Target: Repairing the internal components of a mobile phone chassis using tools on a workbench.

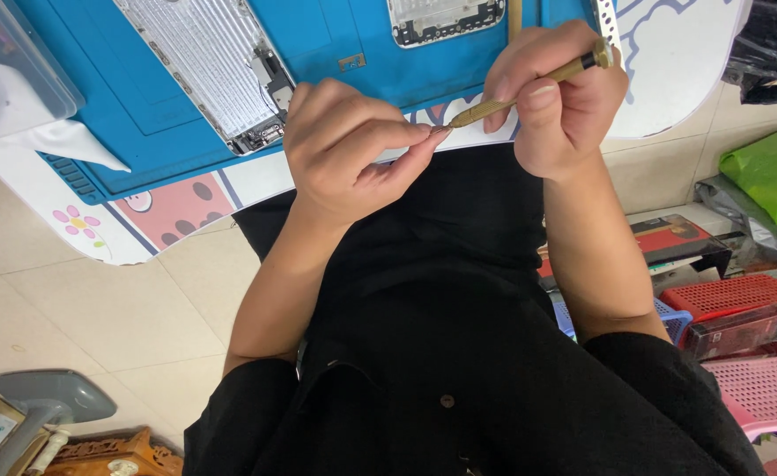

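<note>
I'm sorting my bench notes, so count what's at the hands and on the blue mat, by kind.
Brass screwdriver: 1
Opened metal device housings: 2
Blue work mat: 1
Hands, left and right: 2
Total: 6

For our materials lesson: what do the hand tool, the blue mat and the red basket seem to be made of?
Hand tool: likely brass, a gold sheen with a knurled grip and a dark cap.
Blue mat: probably silicone or rubber, matte with moulded recesses.
Red basket: plastic, a glossy moulded lattice.
</note>
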